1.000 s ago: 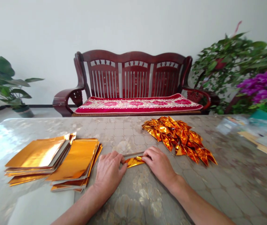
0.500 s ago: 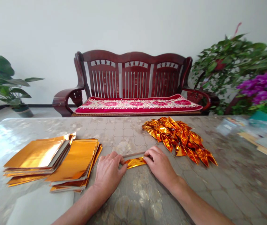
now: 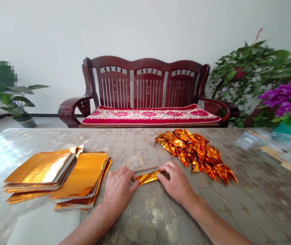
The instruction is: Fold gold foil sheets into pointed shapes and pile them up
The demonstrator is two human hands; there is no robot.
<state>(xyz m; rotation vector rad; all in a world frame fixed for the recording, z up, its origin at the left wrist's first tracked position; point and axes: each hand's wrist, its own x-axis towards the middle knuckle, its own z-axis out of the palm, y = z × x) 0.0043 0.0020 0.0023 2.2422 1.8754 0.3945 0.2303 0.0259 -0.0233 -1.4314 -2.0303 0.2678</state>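
A narrow folded strip of gold foil paper (image 3: 148,177) stretches between my two hands, low over the table. My left hand (image 3: 121,183) pinches its left end between thumb and fingers. At the other end, my right hand (image 3: 174,178) grips the strip the same way. A greyish edge shows along the strip's far side. To the left lie two stacks of gold foil sheets, one farther left (image 3: 36,166) and one nearer my left hand (image 3: 84,173). Beyond my right hand sits a heap of folded gold foil pieces (image 3: 193,149) with pointed ends.
A pale sheet (image 3: 45,226) lies at the table's near left. Plastic bags (image 3: 254,139) and tan strips (image 3: 285,163) rest at the right, by purple flowers (image 3: 288,97). Behind the table (image 3: 160,217) stands a dark red wooden bench (image 3: 149,85); potted plants flank it.
Both hands keep their hold on the foil strip and have barely moved. The gold face of the strip is tilted slightly differently. The whole view has shifted a little downward.
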